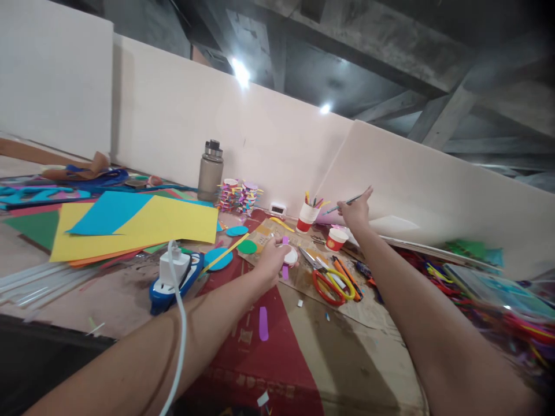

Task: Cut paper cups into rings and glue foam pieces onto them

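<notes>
Right hand [356, 212] raised above desk [130, 294], fingers closed on thin pencil-like stick [342, 204]. Long axis near horizontal, slightly tilted; free tip pointing left toward red-and-white paper cup [307, 218] of coloured sticks, other end up-right at fingers. Stick clear of cup, just beside it.

Left hand [271, 258] low on desk, fingers curled around small white round piece [290, 255] with purple strip [285, 271] beneath; grip detail unclear.

Scissors [329, 281] with red and yellow handles between both forearms. Second small cup [336, 239] below right hand. Yellow paper sheet [165, 222], grey bottle [210, 171] at left.
</notes>
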Demonstrator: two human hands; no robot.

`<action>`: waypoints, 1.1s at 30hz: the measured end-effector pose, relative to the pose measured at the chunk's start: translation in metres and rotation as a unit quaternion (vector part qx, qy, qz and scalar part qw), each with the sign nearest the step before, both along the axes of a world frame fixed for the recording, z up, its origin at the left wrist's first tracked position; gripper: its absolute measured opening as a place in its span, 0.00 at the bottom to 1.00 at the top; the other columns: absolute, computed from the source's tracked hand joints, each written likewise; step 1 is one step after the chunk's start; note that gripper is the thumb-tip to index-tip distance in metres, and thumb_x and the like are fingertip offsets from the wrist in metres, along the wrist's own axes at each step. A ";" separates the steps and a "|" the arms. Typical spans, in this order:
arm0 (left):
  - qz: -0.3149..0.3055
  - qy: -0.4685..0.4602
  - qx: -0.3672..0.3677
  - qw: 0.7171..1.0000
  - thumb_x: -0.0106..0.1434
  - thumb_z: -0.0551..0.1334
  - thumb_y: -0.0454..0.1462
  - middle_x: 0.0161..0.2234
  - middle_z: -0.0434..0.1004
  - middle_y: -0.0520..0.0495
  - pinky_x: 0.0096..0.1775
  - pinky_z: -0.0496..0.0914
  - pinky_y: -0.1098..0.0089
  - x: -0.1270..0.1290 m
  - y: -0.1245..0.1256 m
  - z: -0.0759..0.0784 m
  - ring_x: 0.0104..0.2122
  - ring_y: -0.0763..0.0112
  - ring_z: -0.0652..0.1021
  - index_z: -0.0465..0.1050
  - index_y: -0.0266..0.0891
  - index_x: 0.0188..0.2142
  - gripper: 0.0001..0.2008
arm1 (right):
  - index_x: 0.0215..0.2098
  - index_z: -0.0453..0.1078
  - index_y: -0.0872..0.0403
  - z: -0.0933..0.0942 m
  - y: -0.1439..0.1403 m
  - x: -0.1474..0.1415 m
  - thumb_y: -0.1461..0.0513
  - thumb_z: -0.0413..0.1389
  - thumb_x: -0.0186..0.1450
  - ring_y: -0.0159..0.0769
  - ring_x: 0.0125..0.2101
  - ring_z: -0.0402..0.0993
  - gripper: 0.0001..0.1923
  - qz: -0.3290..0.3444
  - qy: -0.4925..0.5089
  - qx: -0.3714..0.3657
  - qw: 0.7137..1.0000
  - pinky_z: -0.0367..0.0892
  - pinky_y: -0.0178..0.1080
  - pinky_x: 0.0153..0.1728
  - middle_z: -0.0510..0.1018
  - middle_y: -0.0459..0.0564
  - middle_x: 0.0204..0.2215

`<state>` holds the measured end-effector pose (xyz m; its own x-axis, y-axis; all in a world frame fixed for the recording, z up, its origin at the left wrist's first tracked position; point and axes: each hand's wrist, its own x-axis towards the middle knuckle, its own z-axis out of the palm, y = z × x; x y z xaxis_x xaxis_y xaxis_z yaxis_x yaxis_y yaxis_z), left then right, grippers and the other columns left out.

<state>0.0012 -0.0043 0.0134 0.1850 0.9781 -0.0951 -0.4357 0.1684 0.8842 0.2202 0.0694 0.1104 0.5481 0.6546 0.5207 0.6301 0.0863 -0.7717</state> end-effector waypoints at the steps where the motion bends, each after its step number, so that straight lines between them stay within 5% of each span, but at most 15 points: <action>1: 0.000 -0.005 -0.004 1.000 0.56 0.58 0.27 0.25 0.76 0.49 0.22 0.72 0.72 0.000 0.000 0.001 0.21 0.71 0.77 0.62 0.38 0.39 0.11 | 0.71 0.23 0.61 0.002 0.006 0.000 0.69 0.58 0.56 0.40 0.26 0.74 0.58 -0.009 -0.009 0.006 1.000 0.72 0.43 0.31 0.76 0.50 0.30; 8: 0.005 -0.028 -0.031 0.999 0.52 0.57 0.25 0.27 0.75 0.50 0.23 0.72 0.72 -0.001 -0.004 0.004 0.24 0.69 0.78 0.63 0.38 0.41 0.16 | 0.71 0.24 0.61 0.003 0.037 -0.003 0.71 0.56 0.55 0.43 0.38 0.76 0.56 -0.044 -0.066 0.012 0.997 0.69 0.47 0.47 0.79 0.53 0.36; 19: 0.024 -0.037 -0.042 0.998 0.51 0.56 0.25 0.27 0.76 0.48 0.22 0.68 0.74 -0.002 -0.003 0.002 0.21 0.70 0.77 0.62 0.37 0.43 0.19 | 0.71 0.41 0.59 -0.020 0.068 -0.015 0.70 0.55 0.58 0.45 0.43 0.75 0.46 -0.027 -0.108 -0.038 0.993 0.69 0.46 0.47 0.77 0.60 0.43; 29: 0.027 -0.082 -0.049 0.995 0.41 0.56 0.22 0.30 0.77 0.46 0.25 0.73 0.69 -0.002 0.008 -0.003 0.26 0.66 0.79 0.62 0.37 0.43 0.26 | 0.70 0.44 0.65 -0.028 0.057 -0.011 0.67 0.54 0.60 0.50 0.41 0.75 0.43 -0.016 -0.105 -0.102 0.989 0.70 0.47 0.42 0.79 0.66 0.40; 33: -0.004 -0.100 -0.030 0.994 0.43 0.58 0.21 0.32 0.78 0.44 0.25 0.74 0.68 -0.005 0.009 0.000 0.26 0.67 0.78 0.66 0.35 0.41 0.23 | 0.67 0.49 0.68 -0.021 0.039 -0.013 0.68 0.54 0.57 0.48 0.44 0.74 0.41 -0.014 -0.080 -0.074 0.994 0.68 0.46 0.45 0.77 0.67 0.43</action>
